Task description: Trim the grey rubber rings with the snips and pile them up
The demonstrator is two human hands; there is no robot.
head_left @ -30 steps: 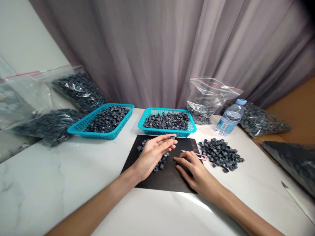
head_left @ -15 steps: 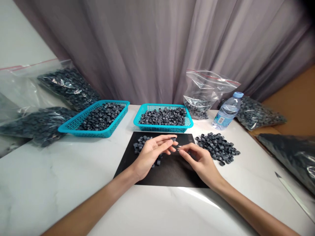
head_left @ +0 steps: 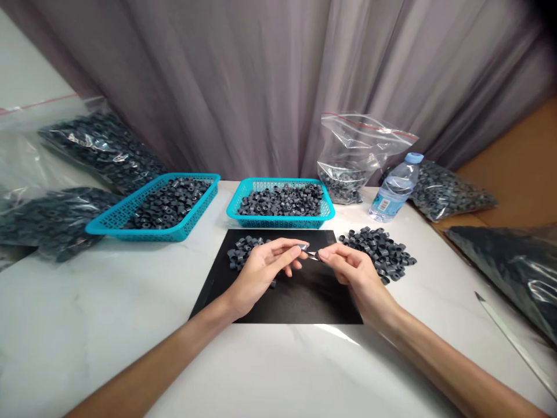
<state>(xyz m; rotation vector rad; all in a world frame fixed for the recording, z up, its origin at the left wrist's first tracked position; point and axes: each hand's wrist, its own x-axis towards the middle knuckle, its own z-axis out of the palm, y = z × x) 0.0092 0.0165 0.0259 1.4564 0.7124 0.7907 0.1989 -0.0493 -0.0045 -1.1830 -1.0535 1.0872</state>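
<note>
My left hand (head_left: 261,268) is above the black mat (head_left: 300,299), its thumb and fingers pinched on a small dark grey plastic ring (head_left: 301,247), partly covered by the fingertips. Facing it, my right hand (head_left: 353,268) is closed in a pinch around a small pointed metal tool (head_left: 312,256). The tool's shiny tip points left and meets or nearly meets the ring; its exact kind is hidden by my fingers. Behind my left hand, a pile of dark grey rings (head_left: 242,251) lies on the mat. A larger pile of rings (head_left: 378,249) sits beyond my right hand.
Two blue baskets (head_left: 281,222) (head_left: 152,234) of rings stand at the back. Behind are a zip bag (head_left: 343,180) of rings and a water bottle (head_left: 394,191). More filled bags (head_left: 61,220) (head_left: 452,191) line both sides. A long pale strip (head_left: 513,342) lies at right.
My right hand has turned and the metal tip between the hands shows more plainly, close to the ring. My left hand keeps its pinch. The whole view has shifted slightly.
</note>
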